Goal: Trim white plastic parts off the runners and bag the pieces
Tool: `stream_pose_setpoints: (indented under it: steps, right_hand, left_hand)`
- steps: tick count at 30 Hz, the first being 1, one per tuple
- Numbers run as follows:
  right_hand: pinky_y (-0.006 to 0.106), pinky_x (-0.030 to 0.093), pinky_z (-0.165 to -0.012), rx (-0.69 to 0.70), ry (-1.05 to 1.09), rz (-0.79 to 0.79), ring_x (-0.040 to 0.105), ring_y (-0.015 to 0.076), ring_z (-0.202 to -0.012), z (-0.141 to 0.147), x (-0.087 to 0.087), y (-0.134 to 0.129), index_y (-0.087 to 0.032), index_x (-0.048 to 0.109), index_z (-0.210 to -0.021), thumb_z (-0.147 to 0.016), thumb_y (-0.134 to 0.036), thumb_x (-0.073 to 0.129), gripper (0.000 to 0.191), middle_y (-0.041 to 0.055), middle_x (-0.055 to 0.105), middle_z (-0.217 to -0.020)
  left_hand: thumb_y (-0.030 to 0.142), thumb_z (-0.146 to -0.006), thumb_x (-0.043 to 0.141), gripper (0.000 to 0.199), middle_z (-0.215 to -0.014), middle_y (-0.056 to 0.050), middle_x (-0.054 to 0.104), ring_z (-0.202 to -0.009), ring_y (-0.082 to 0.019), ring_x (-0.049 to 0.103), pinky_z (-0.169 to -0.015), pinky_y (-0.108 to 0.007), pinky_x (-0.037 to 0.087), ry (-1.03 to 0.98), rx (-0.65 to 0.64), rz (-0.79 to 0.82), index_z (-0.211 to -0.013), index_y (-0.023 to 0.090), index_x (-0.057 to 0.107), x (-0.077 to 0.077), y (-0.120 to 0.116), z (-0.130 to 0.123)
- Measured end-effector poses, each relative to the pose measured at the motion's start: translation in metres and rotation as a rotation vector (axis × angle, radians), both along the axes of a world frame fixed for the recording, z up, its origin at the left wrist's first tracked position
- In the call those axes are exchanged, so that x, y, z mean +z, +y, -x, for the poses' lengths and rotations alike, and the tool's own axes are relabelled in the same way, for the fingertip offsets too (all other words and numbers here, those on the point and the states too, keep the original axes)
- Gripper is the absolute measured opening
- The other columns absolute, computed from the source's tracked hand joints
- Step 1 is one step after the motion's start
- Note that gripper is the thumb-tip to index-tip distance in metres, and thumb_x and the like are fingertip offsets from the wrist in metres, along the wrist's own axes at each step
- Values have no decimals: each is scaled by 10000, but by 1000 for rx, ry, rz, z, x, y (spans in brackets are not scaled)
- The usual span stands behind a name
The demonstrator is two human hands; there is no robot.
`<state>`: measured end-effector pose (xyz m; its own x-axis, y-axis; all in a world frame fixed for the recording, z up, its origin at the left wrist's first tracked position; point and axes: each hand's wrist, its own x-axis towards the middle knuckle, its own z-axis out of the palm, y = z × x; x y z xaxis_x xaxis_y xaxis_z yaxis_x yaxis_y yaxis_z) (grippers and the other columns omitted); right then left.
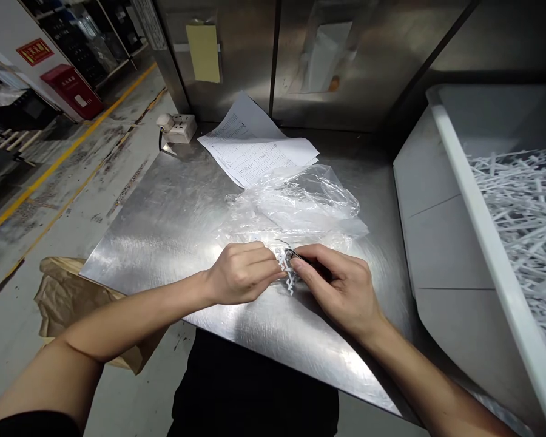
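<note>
My left hand (248, 271) is closed around a small bunch of white plastic pieces (289, 280), whose notched ends stick out past its fingers. Facing it, my right hand (339, 282) pinches a thin dark wire-like strip (293, 251) between thumb and fingertips, right against the white ends. What lies inside the left fist is hidden. Just behind both hands, a crumpled clear plastic bag (307, 203) rests on the metal table (164, 224).
Printed sheets (255, 149) lie behind the bag. A power socket (181, 128) with a plug sits at the back left corner. On the right stands a large white bin (455, 243) full of thin white plastic pieces (523, 212). A brown paper bag (68, 297) is below the left edge.
</note>
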<state>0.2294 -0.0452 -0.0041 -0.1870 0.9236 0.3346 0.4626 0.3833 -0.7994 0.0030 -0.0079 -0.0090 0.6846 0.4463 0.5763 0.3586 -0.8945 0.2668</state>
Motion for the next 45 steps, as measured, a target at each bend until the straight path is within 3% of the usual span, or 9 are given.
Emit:
stream_pose_setpoints:
  steps: [6, 16, 22, 28, 45]
  right_hand:
    - [282, 486, -633, 14, 40, 65, 655, 145, -659, -1, -1, 1, -219, 760, -958, -1048, -288, 662, 149, -5, 753, -800]
    - [317, 411, -617, -43, 53, 329, 589, 166, -670, 2, 0, 4, -213, 742, -879, -1028, -376, 650, 239, -2, 706, -749]
    - [311, 427, -624, -42, 65, 225, 584, 153, -658, 1, 1, 1, -219, 726, -891, -1038, -345, 658, 205, -14, 698, -755]
    - [293, 458, -650, 65, 42, 39, 627, 137, -675, 0, 7, -2, -220, 732, -970, -1053, -266, 662, 119, -20, 720, -797]
    - [293, 471, -659, 98, 9, 7, 639, 136, -669, 3, 10, -3, -208, 724, -962, -1051, -233, 666, 109, -18, 699, -772]
  left_hand:
    - [205, -1072, 624, 211, -784, -33, 742, -685, -152, 634, -631, -296, 507, -36, -21, 14, -879, 177, 703, -1, 0, -2]
    - [231, -1076, 611, 244, -730, -15, 677, -661, -147, 579, -617, -300, 456, -19, 13, 15, -852, 172, 688, -2, 0, -4]
    - [237, -1081, 606, 252, -729, -12, 680, -661, -146, 582, -625, -302, 462, -30, 4, 44, -852, 173, 690, -2, 1, -3]
    - [224, -1085, 595, 233, -752, -10, 687, -683, -143, 592, -629, -303, 459, -18, 14, 31, -882, 178, 700, -3, 0, -2]
    - [194, -1068, 602, 279, -719, 6, 641, -673, -140, 566, -594, -307, 444, 4, 33, -65, -796, 185, 668, -3, 0, -3]
